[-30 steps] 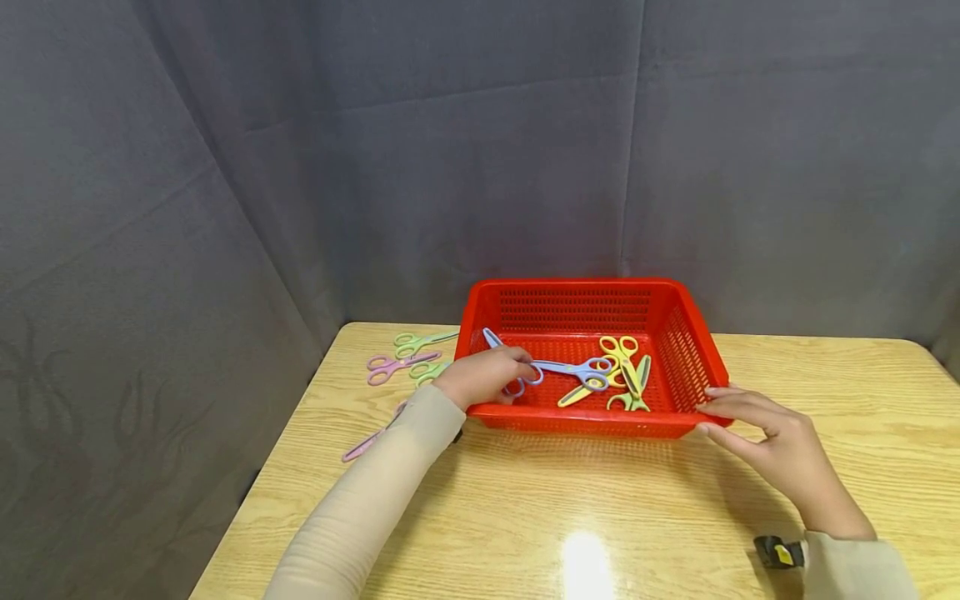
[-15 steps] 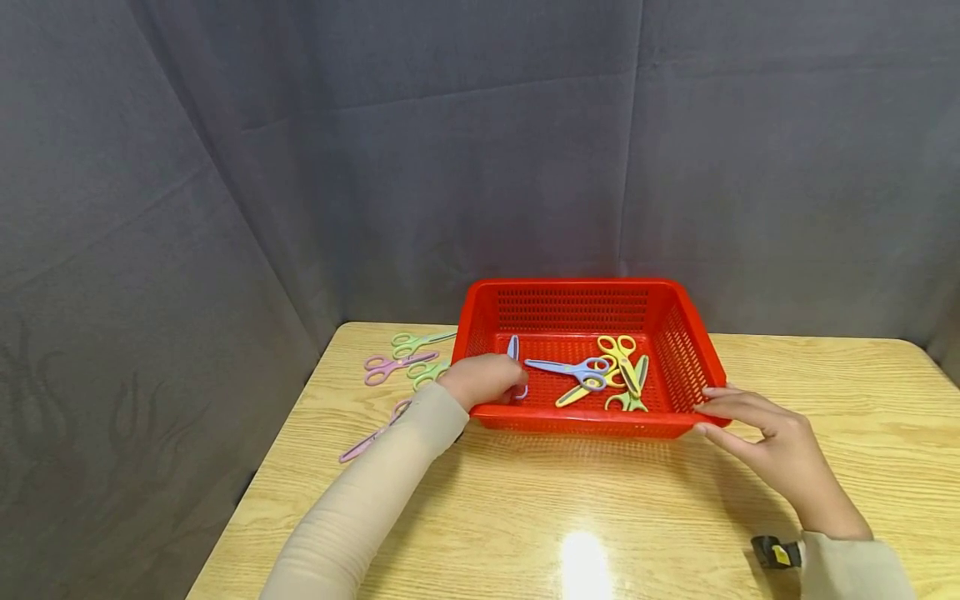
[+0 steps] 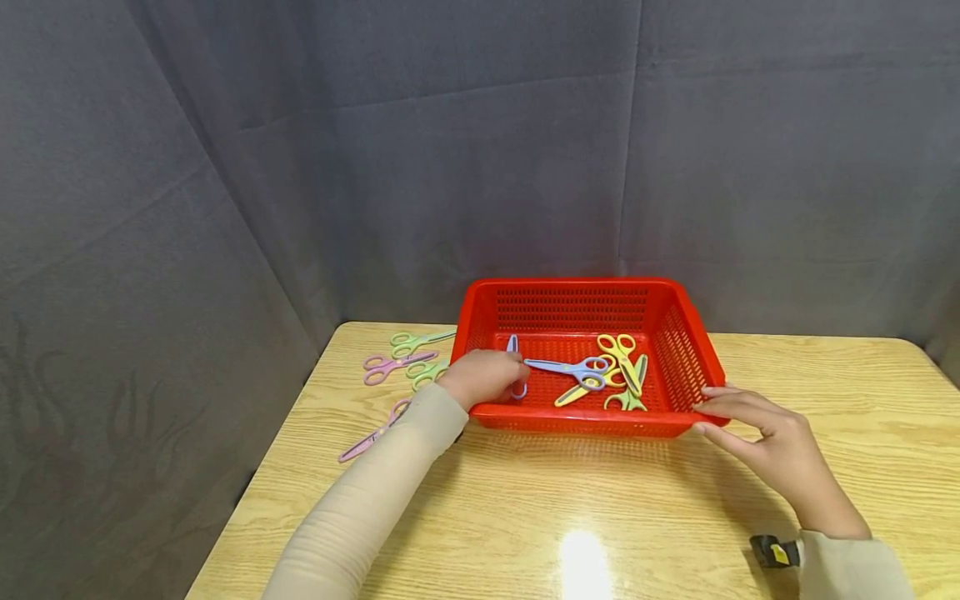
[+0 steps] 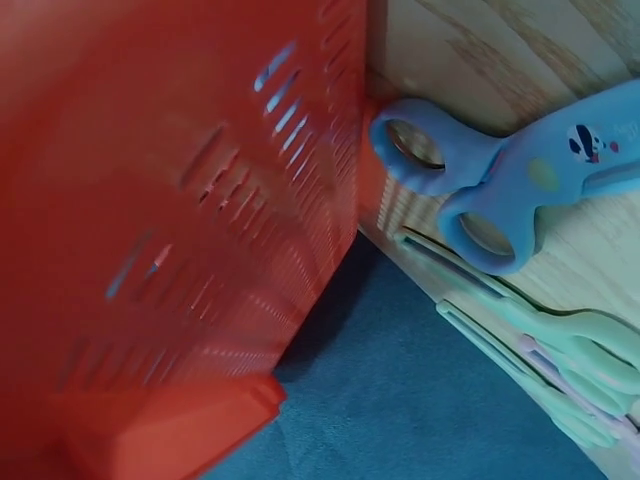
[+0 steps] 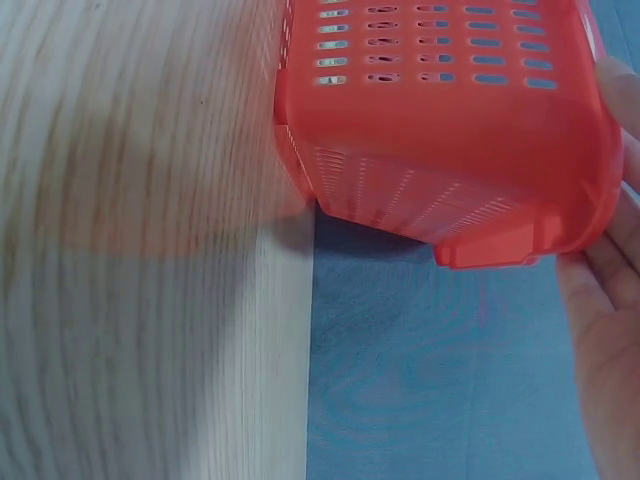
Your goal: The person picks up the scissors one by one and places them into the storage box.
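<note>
My left hand [image 3: 486,377] reaches over the left wall of a red plastic basket [image 3: 558,425], fingers curled at a pair of blue scissors [image 3: 513,344]. The blade tip and part of a handle show past the fingers; the hand hides the middle. More blue scissors [image 3: 564,367] lie beside it in the basket, then yellow scissors [image 3: 622,364] over another yellow pair, with green scissors [image 3: 630,396] at the right. My right hand [image 3: 776,442] grips the basket's front right corner, thumb below the rim; part of this hand [image 5: 612,300] shows in the right wrist view.
Left of the basket on the wooden table [image 3: 600,500] lie green scissors [image 3: 420,342], pink scissors [image 3: 393,365] and a nearer pink pair [image 3: 371,435]. Blue scissors [image 4: 540,170] lie outside the basket in the left wrist view. Grey cloth [image 3: 480,150] hangs behind the table.
The blue scissors at my left hand have turned, so their blade stands closer to straight away from me. My left hand has shifted slightly left. My right hand keeps its grip on the basket.
</note>
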